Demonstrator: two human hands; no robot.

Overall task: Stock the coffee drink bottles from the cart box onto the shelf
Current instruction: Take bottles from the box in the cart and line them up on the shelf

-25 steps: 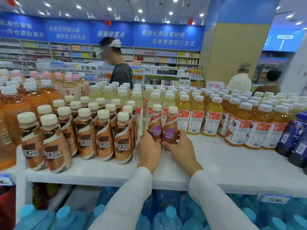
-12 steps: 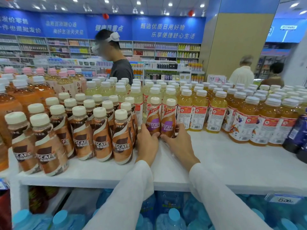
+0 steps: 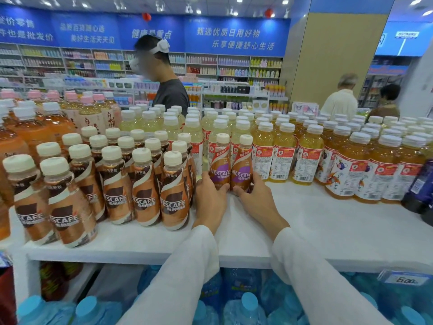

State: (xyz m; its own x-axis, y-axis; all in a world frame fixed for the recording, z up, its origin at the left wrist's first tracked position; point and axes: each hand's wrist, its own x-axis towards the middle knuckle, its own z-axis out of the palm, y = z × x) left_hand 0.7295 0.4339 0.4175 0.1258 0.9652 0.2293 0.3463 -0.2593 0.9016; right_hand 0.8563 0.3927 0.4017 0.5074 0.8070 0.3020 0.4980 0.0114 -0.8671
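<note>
The big white shelf [image 3: 304,231] looks the same as a moment ago, with rows of drinks all over it. The yellow tea bottles [image 3: 283,156] stand at the back and on the right. The brown coffee bottles [image 3: 145,191] fill the left side in rows. None of these have moved.

The two purple coffee bottles [image 3: 230,170] stand upright, side by side and touching, just in front of the yellow tea. They are in the same spot as before, just right of the brown rows.

Both arms in white sleeves [image 3: 187,277] reach forward over the shelf edge, just as they did before. The left hand [image 3: 209,202] wraps around the bottom of the left purple bottle, fingers curled behind it. The right hand [image 3: 255,198] does the same with the right purple bottle, thumb in front. Both hands rest low on the shelf top and have stayed there.
</note>
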